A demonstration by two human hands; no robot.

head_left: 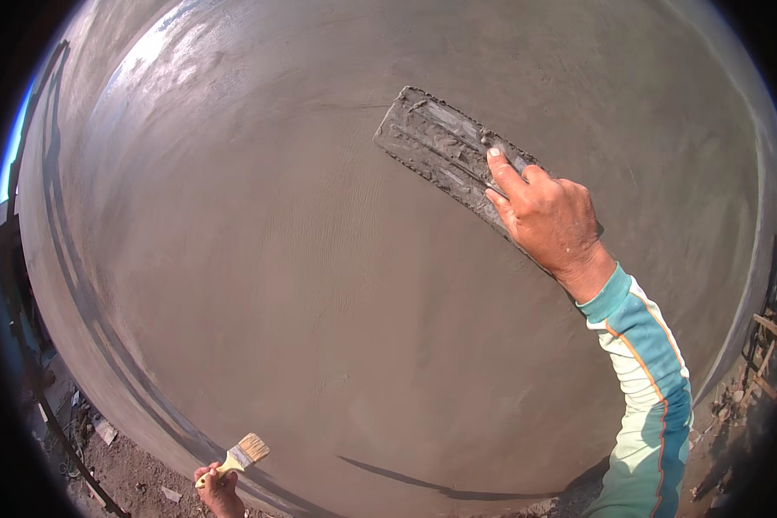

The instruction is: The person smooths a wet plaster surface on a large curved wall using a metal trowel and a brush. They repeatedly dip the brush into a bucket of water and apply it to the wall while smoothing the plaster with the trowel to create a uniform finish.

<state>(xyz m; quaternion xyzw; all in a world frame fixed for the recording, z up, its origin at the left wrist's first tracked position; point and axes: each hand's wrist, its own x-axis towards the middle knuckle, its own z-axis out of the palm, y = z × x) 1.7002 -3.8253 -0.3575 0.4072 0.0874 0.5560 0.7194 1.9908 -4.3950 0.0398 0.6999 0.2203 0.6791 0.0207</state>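
The trowel (440,142), long, flat and caked with grey mortar, lies slantwise against the smooth grey-brown wall (319,302), its far end toward the upper left. At its near end, the right hand (557,220) has a closed grip on it: the index finger reaches forward along the trowel's back, the thumb sits just beside it, and the other fingers curl under out of sight. The handle is hidden by that hand. A green and white sleeve (643,371) runs down from the wrist, below and to the right of the trowel.

Well below and left of the trowel, the left hand (222,496) is closed around the handle of a paintbrush (237,457), bristles turned up and to the right. Whether the bristles touch the wall, I cannot tell.

Open wall spreads widely left of the trowel and beneath it, down to a thin dark shadow (440,494). The wall's left and right edges both stand well apart from the trowel. Beyond the left edge, far below the trowel, lies rubble-strewn ground (138,466).
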